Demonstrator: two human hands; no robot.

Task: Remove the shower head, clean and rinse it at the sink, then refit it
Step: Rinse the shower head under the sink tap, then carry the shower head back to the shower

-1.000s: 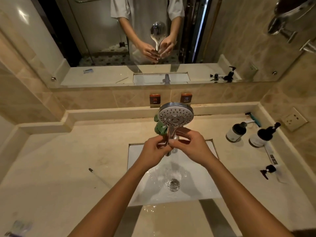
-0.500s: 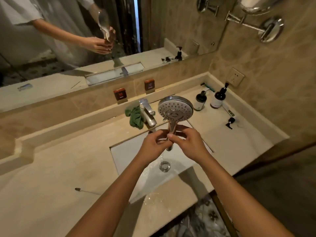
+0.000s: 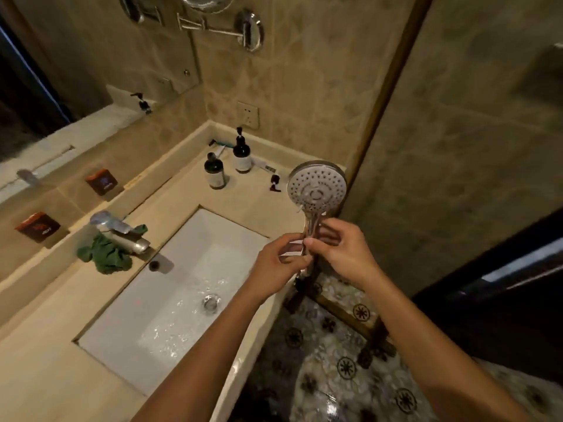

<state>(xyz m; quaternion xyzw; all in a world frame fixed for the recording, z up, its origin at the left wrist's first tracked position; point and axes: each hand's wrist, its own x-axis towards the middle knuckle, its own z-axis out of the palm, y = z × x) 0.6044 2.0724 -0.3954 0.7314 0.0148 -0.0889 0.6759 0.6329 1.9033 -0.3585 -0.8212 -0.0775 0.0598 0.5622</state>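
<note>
The chrome shower head (image 3: 316, 187) stands upright in both my hands, its round spray face turned toward me. My left hand (image 3: 278, 263) and my right hand (image 3: 342, 248) pinch its handle from either side, just past the right end of the counter and above the patterned floor. The white rectangular sink (image 3: 213, 239) lies to the left, wet around its drain (image 3: 211, 301). The chrome tap (image 3: 120, 231) stands at the sink's back edge, and I see no water running from it. A green cloth (image 3: 106, 255) is bunched beside the tap.
Two dark pump bottles (image 3: 214, 175) (image 3: 242, 155) stand in the counter's back corner near a wall socket (image 3: 248, 114). A small dark item (image 3: 275, 182) lies beside them. A swing-arm mirror (image 3: 248, 30) juts from the wall above. A wooden frame (image 3: 341, 312) stands on the tiled floor (image 3: 350, 370).
My view has swung right, away from the big mirror toward the side wall and floor. The shower head, still held in both hands, has moved from over the sink to beyond the counter's right end.
</note>
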